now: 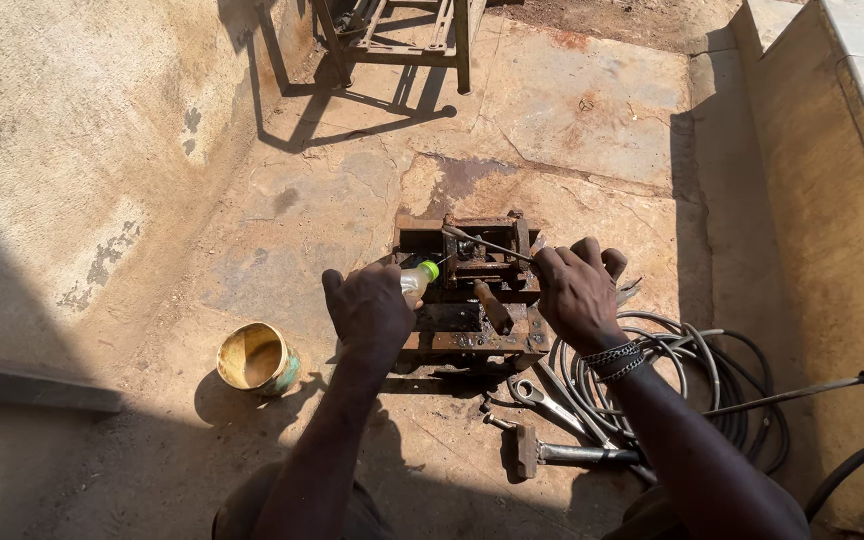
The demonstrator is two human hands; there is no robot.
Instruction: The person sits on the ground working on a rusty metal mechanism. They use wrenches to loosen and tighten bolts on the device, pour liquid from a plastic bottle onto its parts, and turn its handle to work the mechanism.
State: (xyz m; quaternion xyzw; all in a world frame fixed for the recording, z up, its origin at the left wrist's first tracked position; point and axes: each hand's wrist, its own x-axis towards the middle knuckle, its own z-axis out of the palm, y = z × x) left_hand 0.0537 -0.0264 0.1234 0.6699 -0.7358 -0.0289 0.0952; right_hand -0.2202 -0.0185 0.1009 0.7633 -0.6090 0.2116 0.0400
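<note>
the left hand (370,308) was wrapped around a small clear plastic bottle (415,281) with a green cap, its grip pressed closed on the body so that only the neck and cap showed, pointing right toward the rusty metal vise (472,290) on the concrete floor (552,120). the right hand (577,295) sat on the right side of the vise, fingers curled closed around a thin metal rod (487,243) that ran left across the far part of the vise.

the bottle looked light and soft-walled (likely to dent under a hard squeeze), possibly slick, so the middle of the body seemed the sensible place to hold it; what it contained could not be seen. the vise looked heavy, stiff and rough with rust.

to the near left stood a small yellow bucket (257,357), tilted, its inside apparently bare. near the right forearm lay a wrench (542,397), a hammer (552,452) and a coil of dark cable (692,370). a metal frame (392,40) stood at the far end.
</note>
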